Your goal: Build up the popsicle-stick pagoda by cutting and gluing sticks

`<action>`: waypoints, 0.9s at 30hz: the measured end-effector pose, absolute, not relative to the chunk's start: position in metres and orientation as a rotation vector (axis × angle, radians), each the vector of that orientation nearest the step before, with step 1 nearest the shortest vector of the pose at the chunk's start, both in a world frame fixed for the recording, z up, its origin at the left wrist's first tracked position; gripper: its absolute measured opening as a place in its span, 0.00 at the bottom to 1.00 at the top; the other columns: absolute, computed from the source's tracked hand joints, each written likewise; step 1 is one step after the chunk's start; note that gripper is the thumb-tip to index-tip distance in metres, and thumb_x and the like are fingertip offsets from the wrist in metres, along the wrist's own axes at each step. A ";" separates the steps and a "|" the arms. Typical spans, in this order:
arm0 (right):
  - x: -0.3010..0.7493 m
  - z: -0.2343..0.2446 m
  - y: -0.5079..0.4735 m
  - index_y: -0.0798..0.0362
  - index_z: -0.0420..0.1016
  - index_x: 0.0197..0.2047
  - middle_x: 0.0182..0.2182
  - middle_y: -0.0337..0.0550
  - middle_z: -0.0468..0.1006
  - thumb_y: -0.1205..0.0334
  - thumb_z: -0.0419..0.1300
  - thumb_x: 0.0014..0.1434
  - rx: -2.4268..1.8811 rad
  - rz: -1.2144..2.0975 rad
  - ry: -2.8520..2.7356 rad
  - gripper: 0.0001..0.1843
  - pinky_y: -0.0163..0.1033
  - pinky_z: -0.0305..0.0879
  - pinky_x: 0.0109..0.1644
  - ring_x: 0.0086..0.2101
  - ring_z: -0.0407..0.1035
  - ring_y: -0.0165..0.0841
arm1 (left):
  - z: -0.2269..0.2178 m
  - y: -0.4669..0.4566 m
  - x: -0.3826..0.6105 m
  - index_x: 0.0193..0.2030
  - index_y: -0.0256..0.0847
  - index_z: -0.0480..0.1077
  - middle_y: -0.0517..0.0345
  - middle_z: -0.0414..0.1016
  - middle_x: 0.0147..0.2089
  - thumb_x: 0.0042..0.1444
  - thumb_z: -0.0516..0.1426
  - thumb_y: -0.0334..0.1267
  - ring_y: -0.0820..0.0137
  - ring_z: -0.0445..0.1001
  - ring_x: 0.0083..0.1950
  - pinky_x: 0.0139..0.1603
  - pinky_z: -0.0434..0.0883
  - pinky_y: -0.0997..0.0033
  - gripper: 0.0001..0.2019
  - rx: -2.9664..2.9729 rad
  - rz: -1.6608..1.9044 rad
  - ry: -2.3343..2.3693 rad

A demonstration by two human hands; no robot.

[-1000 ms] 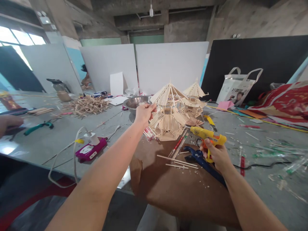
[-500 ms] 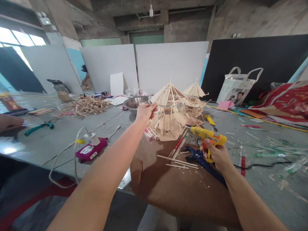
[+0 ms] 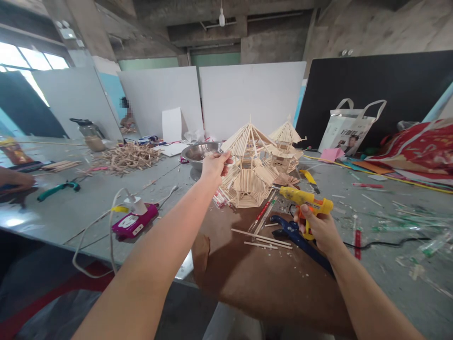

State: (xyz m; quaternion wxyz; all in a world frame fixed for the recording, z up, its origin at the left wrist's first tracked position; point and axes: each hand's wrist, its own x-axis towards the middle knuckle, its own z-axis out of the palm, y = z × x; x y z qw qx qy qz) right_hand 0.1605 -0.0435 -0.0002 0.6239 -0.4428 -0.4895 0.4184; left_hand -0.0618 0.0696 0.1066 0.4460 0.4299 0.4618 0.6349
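A pavilion model built of wooden sticks (image 3: 247,167) stands on the grey table (image 3: 88,198), partly on a brown paper sheet (image 3: 255,269). My left hand (image 3: 214,166) reaches out and pinches the left edge of its roof. My right hand (image 3: 316,226) grips a yellow glue gun (image 3: 306,200) by its orange handle, nozzle pointing left toward the model, a little short of it. Loose sticks (image 3: 262,238) and blue-handled cutters (image 3: 293,233) lie just under that hand.
A second stick pavilion (image 3: 286,141) stands behind the first, beside a metal bowl (image 3: 198,152). A pink power strip (image 3: 134,222) with a plug and cable lies at left, a heap of sticks (image 3: 129,156) farther back. Another person's hand (image 3: 12,179) rests at far left.
Almost nothing has moved. My left hand stays pinched on the roof edge and my right hand keeps the glue gun in the same place.
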 end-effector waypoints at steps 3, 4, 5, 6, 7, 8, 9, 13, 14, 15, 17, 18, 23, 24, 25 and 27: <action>0.160 0.000 -0.044 0.55 0.63 0.23 0.16 0.37 0.68 0.46 0.58 0.43 -1.011 0.969 -1.110 0.19 0.29 0.50 0.11 0.11 0.56 0.22 | 0.108 0.068 -0.061 0.21 0.34 0.64 0.62 0.66 0.14 0.41 0.59 0.35 0.85 0.52 0.09 0.10 0.47 0.80 0.08 1.047 1.568 1.154; 0.160 0.001 -0.044 0.55 0.64 0.23 0.16 0.37 0.68 0.46 0.58 0.43 -1.007 0.971 -1.107 0.19 0.29 0.50 0.11 0.11 0.56 0.22 | 0.109 0.067 -0.060 0.20 0.34 0.64 0.62 0.66 0.14 0.41 0.59 0.35 0.85 0.52 0.09 0.10 0.47 0.80 0.08 1.037 1.566 1.158; 0.160 0.001 -0.044 0.55 0.64 0.23 0.16 0.37 0.68 0.46 0.58 0.43 -1.007 0.973 -1.106 0.19 0.29 0.50 0.11 0.11 0.56 0.22 | 0.110 0.067 -0.060 0.20 0.34 0.64 0.62 0.66 0.14 0.40 0.60 0.35 0.85 0.52 0.09 0.10 0.47 0.80 0.08 1.024 1.565 1.161; 0.160 0.001 -0.044 0.55 0.64 0.23 0.15 0.37 0.68 0.46 0.58 0.43 -1.008 0.975 -1.108 0.19 0.29 0.50 0.11 0.11 0.56 0.22 | 0.111 0.067 -0.059 0.20 0.34 0.64 0.62 0.65 0.14 0.40 0.60 0.35 0.85 0.52 0.09 0.10 0.47 0.80 0.08 1.009 1.563 1.165; 0.160 0.001 -0.044 0.55 0.64 0.23 0.15 0.37 0.68 0.46 0.58 0.43 -1.008 0.975 -1.110 0.19 0.29 0.50 0.11 0.11 0.56 0.22 | 0.111 0.066 -0.059 0.20 0.34 0.64 0.62 0.65 0.15 0.40 0.60 0.35 0.85 0.52 0.09 0.10 0.47 0.80 0.09 0.994 1.562 1.167; 0.160 0.000 -0.044 0.55 0.64 0.23 0.15 0.37 0.68 0.46 0.58 0.43 -1.010 0.976 -1.113 0.19 0.29 0.50 0.11 0.11 0.56 0.22 | 0.112 0.066 -0.058 0.20 0.34 0.64 0.62 0.66 0.15 0.40 0.60 0.34 0.85 0.52 0.09 0.10 0.47 0.79 0.08 0.977 1.560 1.167; 0.160 0.000 -0.044 0.55 0.64 0.23 0.16 0.37 0.68 0.46 0.58 0.43 -1.011 0.975 -1.115 0.19 0.29 0.50 0.11 0.11 0.55 0.22 | 0.112 0.067 -0.058 0.20 0.34 0.64 0.61 0.65 0.15 0.39 0.60 0.34 0.85 0.52 0.10 0.10 0.47 0.79 0.08 0.960 1.558 1.165; 0.160 0.000 -0.044 0.55 0.64 0.22 0.15 0.36 0.67 0.46 0.58 0.43 -1.019 0.973 -1.107 0.19 0.29 0.50 0.11 0.11 0.55 0.22 | 0.114 0.068 -0.057 0.20 0.35 0.64 0.61 0.65 0.15 0.39 0.60 0.33 0.85 0.53 0.11 0.11 0.48 0.80 0.08 0.884 1.531 1.159; 0.160 0.000 -0.044 0.55 0.64 0.22 0.15 0.36 0.67 0.46 0.58 0.43 -1.018 0.972 -1.109 0.19 0.29 0.50 0.11 0.11 0.55 0.22 | 0.114 0.068 -0.057 0.20 0.35 0.64 0.61 0.65 0.15 0.39 0.60 0.33 0.85 0.53 0.11 0.11 0.48 0.80 0.08 0.869 1.521 1.159; 0.160 0.001 -0.045 0.55 0.64 0.22 0.15 0.36 0.67 0.46 0.58 0.42 -1.015 0.972 -1.113 0.19 0.29 0.50 0.11 0.11 0.55 0.22 | 0.114 0.068 -0.057 0.20 0.35 0.64 0.61 0.65 0.15 0.39 0.60 0.33 0.84 0.53 0.11 0.11 0.48 0.80 0.08 0.857 1.512 1.160; 0.159 0.002 -0.045 0.55 0.64 0.22 0.15 0.36 0.67 0.46 0.58 0.43 -1.009 0.966 -1.121 0.19 0.29 0.50 0.11 0.11 0.56 0.22 | 0.115 0.068 -0.057 0.20 0.35 0.64 0.61 0.65 0.15 0.39 0.60 0.33 0.84 0.53 0.11 0.11 0.48 0.81 0.07 0.835 1.497 1.157; 0.159 0.002 -0.045 0.55 0.64 0.22 0.15 0.36 0.67 0.46 0.58 0.43 -1.008 0.963 -1.124 0.19 0.29 0.50 0.11 0.11 0.56 0.22 | 0.115 0.068 -0.057 0.20 0.35 0.64 0.61 0.65 0.15 0.39 0.61 0.33 0.84 0.53 0.11 0.11 0.48 0.81 0.07 0.822 1.492 1.154; 0.159 0.003 -0.045 0.55 0.63 0.22 0.15 0.37 0.67 0.46 0.58 0.43 -1.017 0.958 -1.125 0.19 0.29 0.50 0.11 0.11 0.55 0.22 | 0.116 0.068 -0.057 0.21 0.36 0.65 0.61 0.65 0.15 0.38 0.60 0.33 0.84 0.53 0.11 0.11 0.49 0.82 0.07 0.767 1.470 1.125; 0.159 0.003 -0.045 0.55 0.63 0.22 0.15 0.37 0.67 0.46 0.58 0.43 -1.017 0.959 -1.124 0.19 0.29 0.50 0.11 0.11 0.55 0.22 | 0.116 0.069 -0.058 0.21 0.36 0.65 0.61 0.65 0.15 0.38 0.60 0.33 0.84 0.53 0.11 0.10 0.49 0.82 0.07 0.762 1.463 1.118; 0.159 0.002 -0.045 0.55 0.64 0.22 0.15 0.37 0.67 0.46 0.58 0.43 -1.016 0.960 -1.122 0.19 0.29 0.50 0.11 0.11 0.56 0.22 | 0.116 0.069 -0.058 0.21 0.36 0.65 0.61 0.65 0.15 0.38 0.60 0.33 0.84 0.52 0.11 0.10 0.49 0.82 0.07 0.759 1.456 1.113; 0.160 0.002 -0.045 0.55 0.64 0.23 0.15 0.37 0.67 0.46 0.58 0.43 -1.015 0.963 -1.116 0.19 0.29 0.50 0.11 0.11 0.56 0.22 | 0.116 0.069 -0.058 0.21 0.36 0.65 0.61 0.65 0.14 0.38 0.61 0.34 0.84 0.52 0.11 0.10 0.48 0.82 0.07 0.759 1.450 1.113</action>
